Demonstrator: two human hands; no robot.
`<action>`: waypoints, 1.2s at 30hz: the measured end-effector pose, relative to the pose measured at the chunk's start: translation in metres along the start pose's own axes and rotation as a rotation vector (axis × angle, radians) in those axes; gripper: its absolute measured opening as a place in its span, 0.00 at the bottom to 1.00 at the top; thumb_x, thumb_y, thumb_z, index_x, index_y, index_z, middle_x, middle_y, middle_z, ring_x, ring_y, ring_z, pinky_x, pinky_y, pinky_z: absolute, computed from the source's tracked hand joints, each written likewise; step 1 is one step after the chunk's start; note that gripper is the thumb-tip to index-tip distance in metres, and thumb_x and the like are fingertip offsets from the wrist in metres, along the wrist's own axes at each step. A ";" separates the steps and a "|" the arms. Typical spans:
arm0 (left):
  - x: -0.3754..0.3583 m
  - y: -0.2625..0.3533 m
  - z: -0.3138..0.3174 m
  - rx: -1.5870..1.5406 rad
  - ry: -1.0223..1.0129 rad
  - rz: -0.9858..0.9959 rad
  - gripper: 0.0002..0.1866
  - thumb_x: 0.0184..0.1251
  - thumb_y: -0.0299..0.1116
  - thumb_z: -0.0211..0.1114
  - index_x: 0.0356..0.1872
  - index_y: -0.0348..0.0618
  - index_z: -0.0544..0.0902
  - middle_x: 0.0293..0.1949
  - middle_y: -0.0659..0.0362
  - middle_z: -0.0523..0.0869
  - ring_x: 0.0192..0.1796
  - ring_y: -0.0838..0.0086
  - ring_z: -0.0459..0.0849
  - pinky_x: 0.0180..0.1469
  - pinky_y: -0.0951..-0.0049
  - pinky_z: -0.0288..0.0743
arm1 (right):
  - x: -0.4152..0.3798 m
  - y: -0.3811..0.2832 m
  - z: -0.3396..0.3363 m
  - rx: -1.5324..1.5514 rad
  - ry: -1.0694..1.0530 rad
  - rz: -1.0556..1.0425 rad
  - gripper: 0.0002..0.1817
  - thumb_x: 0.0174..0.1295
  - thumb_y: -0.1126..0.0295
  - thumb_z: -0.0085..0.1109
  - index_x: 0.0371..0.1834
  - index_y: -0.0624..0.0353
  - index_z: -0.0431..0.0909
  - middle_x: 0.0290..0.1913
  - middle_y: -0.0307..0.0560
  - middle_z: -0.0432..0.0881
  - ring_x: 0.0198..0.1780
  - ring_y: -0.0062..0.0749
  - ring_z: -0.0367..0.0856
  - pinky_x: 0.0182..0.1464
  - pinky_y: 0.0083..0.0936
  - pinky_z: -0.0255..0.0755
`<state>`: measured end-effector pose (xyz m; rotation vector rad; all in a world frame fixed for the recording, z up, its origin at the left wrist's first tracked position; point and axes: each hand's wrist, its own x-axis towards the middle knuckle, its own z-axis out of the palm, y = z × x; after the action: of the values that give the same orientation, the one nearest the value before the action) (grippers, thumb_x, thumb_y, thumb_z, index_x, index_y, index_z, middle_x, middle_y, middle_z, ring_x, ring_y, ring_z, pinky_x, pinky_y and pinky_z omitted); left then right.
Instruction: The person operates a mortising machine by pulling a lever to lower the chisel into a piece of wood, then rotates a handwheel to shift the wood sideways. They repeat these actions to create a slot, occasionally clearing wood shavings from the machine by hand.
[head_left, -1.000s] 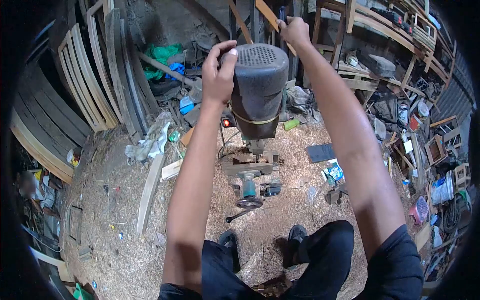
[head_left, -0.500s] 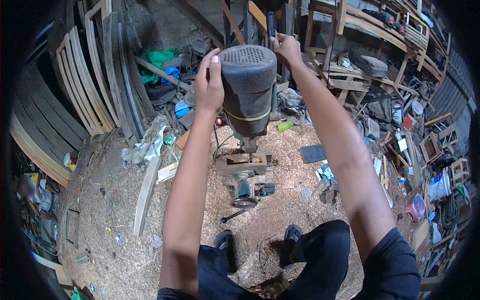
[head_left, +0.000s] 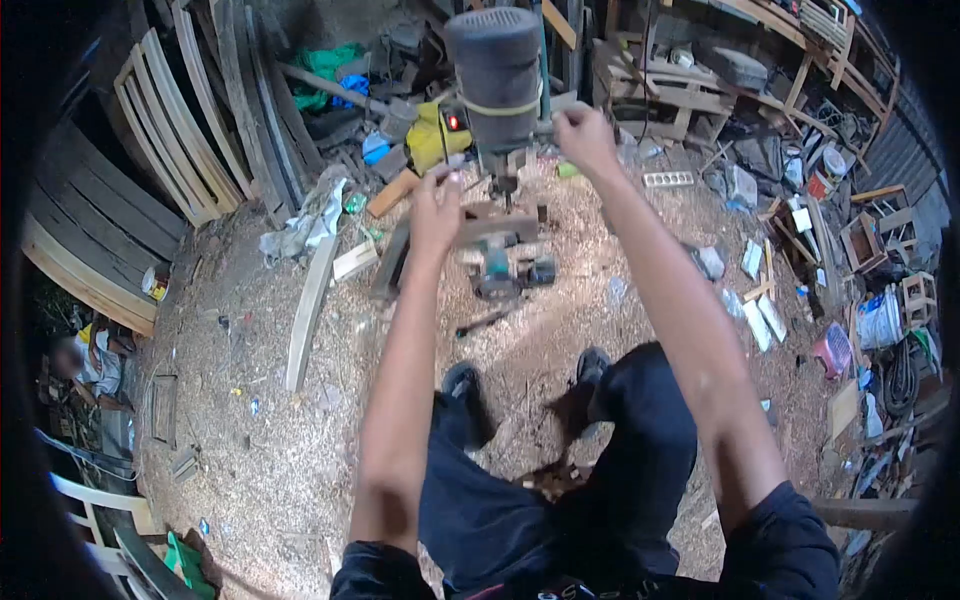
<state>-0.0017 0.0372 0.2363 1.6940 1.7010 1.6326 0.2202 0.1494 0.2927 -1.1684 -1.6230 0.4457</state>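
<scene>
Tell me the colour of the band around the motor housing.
Yellow band on the dark grey motor housing; head view.

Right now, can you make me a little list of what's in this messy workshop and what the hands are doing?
place: workshop floor covered in sawdust
machine: upright drilling machine with a dark motor on top and a red light lit
left hand: raised at the wooden block under the motor; contact unclear
right hand: closed beside the machine, likely on its lever
feet: black shoes on the sawdust
nearby: loose plank, stacked curved wood, yellow bag
</scene>
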 end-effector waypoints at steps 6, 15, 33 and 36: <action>-0.120 -0.122 0.028 0.236 -0.166 -0.303 0.22 0.68 0.46 0.57 0.48 0.34 0.80 0.46 0.39 0.82 0.52 0.51 0.81 0.57 0.61 0.72 | -0.159 0.085 0.051 -0.228 -0.466 0.281 0.19 0.60 0.57 0.58 0.36 0.66 0.83 0.34 0.63 0.83 0.40 0.54 0.83 0.46 0.40 0.75; -0.148 -0.177 0.053 0.385 -0.320 -0.404 0.26 0.66 0.46 0.55 0.61 0.42 0.70 0.56 0.40 0.77 0.57 0.45 0.76 0.59 0.50 0.69 | -0.206 0.150 0.093 -0.472 -0.762 0.227 0.18 0.56 0.61 0.62 0.43 0.66 0.79 0.42 0.67 0.82 0.47 0.60 0.80 0.51 0.45 0.74; -0.234 -0.257 0.071 0.757 -0.833 -0.693 0.42 0.63 0.43 0.55 0.73 0.33 0.49 0.76 0.45 0.44 0.77 0.55 0.47 0.75 0.54 0.46 | -0.282 0.232 0.144 -0.442 -0.856 0.432 0.19 0.56 0.62 0.58 0.45 0.65 0.80 0.41 0.65 0.83 0.45 0.57 0.81 0.50 0.40 0.75; -0.244 -0.268 0.076 0.722 -0.848 -0.700 0.45 0.63 0.42 0.54 0.74 0.32 0.41 0.76 0.45 0.35 0.78 0.57 0.36 0.76 0.57 0.40 | -0.279 0.234 0.144 -0.408 -0.817 0.497 0.22 0.57 0.61 0.59 0.50 0.64 0.78 0.42 0.66 0.82 0.47 0.57 0.81 0.51 0.40 0.75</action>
<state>-0.0136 -0.0420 -0.1255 1.3970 2.0838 -0.0537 0.1981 0.0545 -0.0862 -1.8669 -2.1680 1.0457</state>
